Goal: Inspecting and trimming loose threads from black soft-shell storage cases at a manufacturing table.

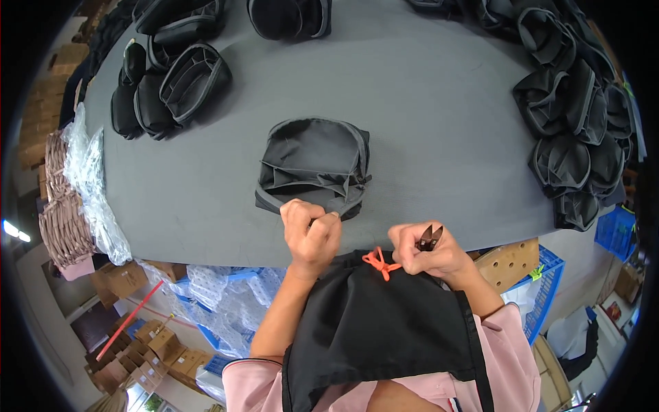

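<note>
A black zippered pouch (312, 147) lies unzipped on the grey table, its inner pockets and dividers showing. My left hand (311, 233) is closed on the pouch's near edge, fingers curled with the knuckles up. My right hand (429, 255) is closed around a small pair of thread snips (430, 237), whose dark pointed blades stick up past the fingers. It is held to the right of the pouch, apart from it, by the table's near edge. An orange cord (379, 263) is tied in a bow on my black apron (384, 323), just left of that hand.
More black pouches (195, 82) are grouped at the far left, and several others (563, 165) are piled along the right. Another pouch (288, 17) sits at the far middle. Clear plastic bags (96, 185) hang over the left edge. Below the table are blue crates (546, 295) and cardboard boxes (165, 343).
</note>
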Action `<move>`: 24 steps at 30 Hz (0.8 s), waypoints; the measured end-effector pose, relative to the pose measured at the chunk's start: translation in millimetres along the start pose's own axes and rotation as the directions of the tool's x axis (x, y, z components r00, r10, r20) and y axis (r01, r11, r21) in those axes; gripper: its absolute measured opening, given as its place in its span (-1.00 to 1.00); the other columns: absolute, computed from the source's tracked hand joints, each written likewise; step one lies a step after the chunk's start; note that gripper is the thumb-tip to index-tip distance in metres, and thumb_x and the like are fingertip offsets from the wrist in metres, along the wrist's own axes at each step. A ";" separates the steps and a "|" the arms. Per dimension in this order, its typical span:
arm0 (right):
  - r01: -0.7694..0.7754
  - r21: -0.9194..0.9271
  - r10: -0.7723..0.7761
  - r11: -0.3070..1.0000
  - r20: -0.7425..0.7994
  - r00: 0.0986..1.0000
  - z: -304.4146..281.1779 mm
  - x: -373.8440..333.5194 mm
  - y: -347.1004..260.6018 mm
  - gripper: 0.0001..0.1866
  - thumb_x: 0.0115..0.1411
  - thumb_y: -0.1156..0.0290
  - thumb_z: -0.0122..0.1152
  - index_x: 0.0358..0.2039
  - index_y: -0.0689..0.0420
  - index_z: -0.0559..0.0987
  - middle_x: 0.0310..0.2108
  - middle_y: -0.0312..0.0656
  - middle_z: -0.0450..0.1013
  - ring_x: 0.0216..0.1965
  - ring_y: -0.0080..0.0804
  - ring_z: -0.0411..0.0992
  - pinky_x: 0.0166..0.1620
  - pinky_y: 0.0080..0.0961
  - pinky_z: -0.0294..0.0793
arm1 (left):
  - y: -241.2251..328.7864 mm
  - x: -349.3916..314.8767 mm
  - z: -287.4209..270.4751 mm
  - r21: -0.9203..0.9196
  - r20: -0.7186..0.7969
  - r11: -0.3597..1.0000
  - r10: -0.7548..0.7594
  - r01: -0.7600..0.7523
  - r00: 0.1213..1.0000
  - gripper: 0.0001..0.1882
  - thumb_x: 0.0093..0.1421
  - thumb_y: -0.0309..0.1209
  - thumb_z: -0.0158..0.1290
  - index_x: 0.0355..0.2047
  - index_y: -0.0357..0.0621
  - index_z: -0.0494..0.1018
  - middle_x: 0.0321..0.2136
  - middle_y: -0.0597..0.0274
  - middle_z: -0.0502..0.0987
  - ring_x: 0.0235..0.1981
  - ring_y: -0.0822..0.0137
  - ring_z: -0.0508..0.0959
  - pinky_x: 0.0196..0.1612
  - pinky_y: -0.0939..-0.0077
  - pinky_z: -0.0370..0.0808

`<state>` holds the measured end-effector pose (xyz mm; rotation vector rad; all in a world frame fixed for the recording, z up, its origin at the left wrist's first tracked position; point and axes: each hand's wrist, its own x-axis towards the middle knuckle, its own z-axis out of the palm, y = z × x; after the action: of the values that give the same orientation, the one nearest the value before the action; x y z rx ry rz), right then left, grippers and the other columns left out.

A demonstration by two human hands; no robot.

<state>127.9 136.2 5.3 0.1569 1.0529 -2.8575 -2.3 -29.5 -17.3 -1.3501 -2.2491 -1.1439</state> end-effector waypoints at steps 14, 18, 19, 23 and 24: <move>-0.179 -0.629 -0.187 0.756 -0.470 0.863 2.4 49.8 29.4 -0.85 0.02 0.46 0.24 -0.50 0.24 0.46 -0.62 -0.32 0.29 -0.62 -0.65 0.16 -0.54 -0.62 0.19 | -0.9 -2.3 4.3 0.031 0.052 0.997 0.070 -0.072 0.996 -0.77 -0.27 -0.62 0.15 -0.55 -0.13 0.38 -0.56 0.31 0.29 -0.53 0.30 0.34 -0.34 0.38 0.27; -0.259 -0.488 -0.011 0.834 -0.484 0.875 -4.8 42.9 38.6 -0.85 0.02 0.47 0.22 -0.54 0.21 0.43 -0.65 -0.41 0.24 -0.61 -0.71 0.13 -0.53 -0.66 0.15 | -2.6 -6.9 6.3 0.005 0.087 0.996 0.084 -0.085 0.993 -0.79 -0.26 -0.58 0.13 -0.55 -0.13 0.38 -0.55 0.31 0.30 -0.52 0.30 0.35 -0.32 0.37 0.28; -0.257 -0.487 -0.005 0.835 -0.473 0.881 -2.8 35.6 37.5 -0.85 0.02 0.47 0.22 -0.54 0.21 0.43 -0.65 -0.41 0.24 -0.61 -0.71 0.13 -0.53 -0.66 0.15 | -2.5 -7.1 7.4 -0.011 0.101 0.996 0.084 -0.084 0.991 -0.79 -0.26 -0.57 0.13 -0.54 -0.13 0.39 -0.55 0.31 0.30 -0.51 0.30 0.35 -0.32 0.37 0.28; -0.099 -0.273 0.056 0.957 -0.163 0.985 5.6 9.2 13.2 -0.87 0.00 0.50 0.23 -0.56 0.21 0.45 -0.65 -0.45 0.21 -0.60 -0.74 0.11 -0.52 -0.68 0.13 | -5.1 -13.7 7.8 -0.018 0.096 0.998 0.068 -0.067 0.993 -0.78 -0.28 -0.56 0.12 -0.53 -0.13 0.40 -0.55 0.31 0.29 -0.50 0.31 0.35 -0.32 0.36 0.28; -0.084 -0.345 0.039 0.935 -0.136 0.990 4.3 8.3 9.8 -0.88 0.00 0.51 0.23 -0.57 0.22 0.46 -0.65 -0.44 0.23 -0.61 -0.73 0.11 -0.50 -0.69 0.13 | -6.0 -15.4 7.4 -0.021 0.100 0.998 0.057 -0.055 0.993 -0.77 -0.28 -0.56 0.12 -0.52 -0.13 0.40 -0.55 0.31 0.29 -0.50 0.30 0.35 -0.31 0.36 0.28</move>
<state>120.6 125.6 1.2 0.3401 1.5304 -2.5792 1.9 -35.0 -34.0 -1.4992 -2.2588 -1.1038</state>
